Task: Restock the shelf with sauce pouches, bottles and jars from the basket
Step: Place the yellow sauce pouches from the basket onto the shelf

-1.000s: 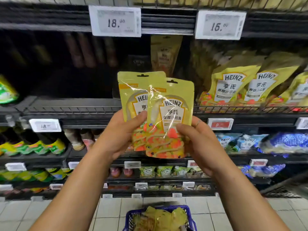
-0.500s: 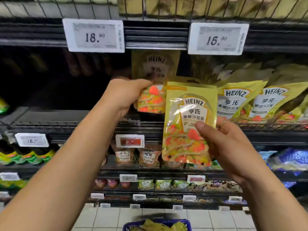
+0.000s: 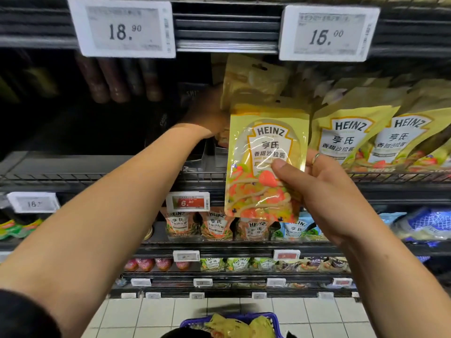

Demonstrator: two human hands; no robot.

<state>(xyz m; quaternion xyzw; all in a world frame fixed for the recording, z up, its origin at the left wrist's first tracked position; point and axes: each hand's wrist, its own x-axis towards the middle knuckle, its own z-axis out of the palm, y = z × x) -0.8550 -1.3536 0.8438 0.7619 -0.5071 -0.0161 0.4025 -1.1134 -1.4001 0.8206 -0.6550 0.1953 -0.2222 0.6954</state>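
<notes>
The right hand (image 3: 324,191) pinches a yellow Heinz salad dressing pouch (image 3: 266,162): the thumb lies across the printed front near the strawberry picture, and the other fingers are curled behind the pack, one of them wearing a ring (image 3: 315,157). The pouch is upright, label facing the camera, in front of the wire rail (image 3: 390,176) of the shelf and not resting on it.

Up and to the left of that thumb, the left hand (image 3: 207,115) reaches into the shelf bay and grips a second yellow pouch (image 3: 251,81) by its lower left edge. The fingers wrap round the pack, but their tips are hidden behind the nearer pouch. This second pouch stands further back, under the shelf edge, its hang-hole top tilted slightly right.

To the right of the right-hand fingers, a row of matching Heinz pouches (image 3: 346,137) leans back on the same shelf. Above both hands, two price tags read 18.90 (image 3: 124,28) and 16.00 (image 3: 327,35). To the left of the left hand the bay is dark, with dim brown bottles (image 3: 117,79) at the back.

Below the hands a red 6.90 tag (image 3: 188,202) hangs over smaller Heinz pouches (image 3: 214,225) on the next shelf down. At the bottom edge, over white floor tiles (image 3: 170,313), sits a blue basket (image 3: 274,323) containing more yellow pouches (image 3: 234,325).
</notes>
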